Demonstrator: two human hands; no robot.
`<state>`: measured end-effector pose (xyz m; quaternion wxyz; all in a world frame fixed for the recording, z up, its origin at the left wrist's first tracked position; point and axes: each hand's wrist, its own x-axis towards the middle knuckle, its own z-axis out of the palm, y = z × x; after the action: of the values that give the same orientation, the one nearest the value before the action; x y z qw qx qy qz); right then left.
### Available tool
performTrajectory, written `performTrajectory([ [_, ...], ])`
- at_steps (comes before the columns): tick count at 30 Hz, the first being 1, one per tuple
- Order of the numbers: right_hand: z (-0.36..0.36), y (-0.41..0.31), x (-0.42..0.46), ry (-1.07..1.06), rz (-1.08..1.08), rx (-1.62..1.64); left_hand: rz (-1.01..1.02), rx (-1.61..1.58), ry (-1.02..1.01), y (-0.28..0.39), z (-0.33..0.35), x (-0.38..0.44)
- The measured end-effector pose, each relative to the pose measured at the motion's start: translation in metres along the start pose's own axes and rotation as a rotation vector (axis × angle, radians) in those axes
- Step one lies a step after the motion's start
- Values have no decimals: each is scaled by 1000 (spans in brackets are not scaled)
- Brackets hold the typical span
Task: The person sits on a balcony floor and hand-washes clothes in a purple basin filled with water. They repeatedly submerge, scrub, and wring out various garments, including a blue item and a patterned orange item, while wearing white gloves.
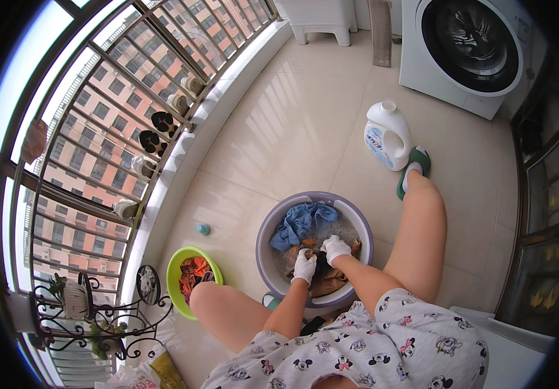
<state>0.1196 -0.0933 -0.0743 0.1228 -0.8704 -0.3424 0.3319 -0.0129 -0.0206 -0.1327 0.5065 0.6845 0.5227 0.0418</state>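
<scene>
A round white basin with a purple rim (pixel 264 214) stands on the floor between my legs, holding sudsy water and wet clothes. My left hand (pixel 304 266), in a white glove, grips dark wet cloth (pixel 314 261) near the middle of the basin. Close on its right, my right hand (pixel 336 249), gloved too, has its fingers curled on the same dark cloth. A blue cloth (pixel 303 224) is bunched at the basin's far left side. Brown cloth (pixel 328 284) lies at the near side, partly under water. Where the fingers meet the cloth is partly hidden.
A lime-green basin (pixel 173 287) with orange and dark clothes is at the left, near a small teal cap (pixel 203 229). A white detergent bottle (pixel 387 136) stands beyond my right foot. A washing machine (pixel 454 87), plant stand (pixel 109 335) and barred window (pixel 114 112) surround the tiled floor.
</scene>
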Motion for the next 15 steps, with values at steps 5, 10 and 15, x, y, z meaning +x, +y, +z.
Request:
performTrajectory([
  [5,-11,-16,-14,198,65,337,-221,-679,99,27,-17,-19],
  [10,-45,-65,-62,221,-196,428,-370,-1283,-247,42,-31,-32],
  [15,-57,-60,-68,303,-186,632,-387,-1183,-389,88,-37,-65],
])
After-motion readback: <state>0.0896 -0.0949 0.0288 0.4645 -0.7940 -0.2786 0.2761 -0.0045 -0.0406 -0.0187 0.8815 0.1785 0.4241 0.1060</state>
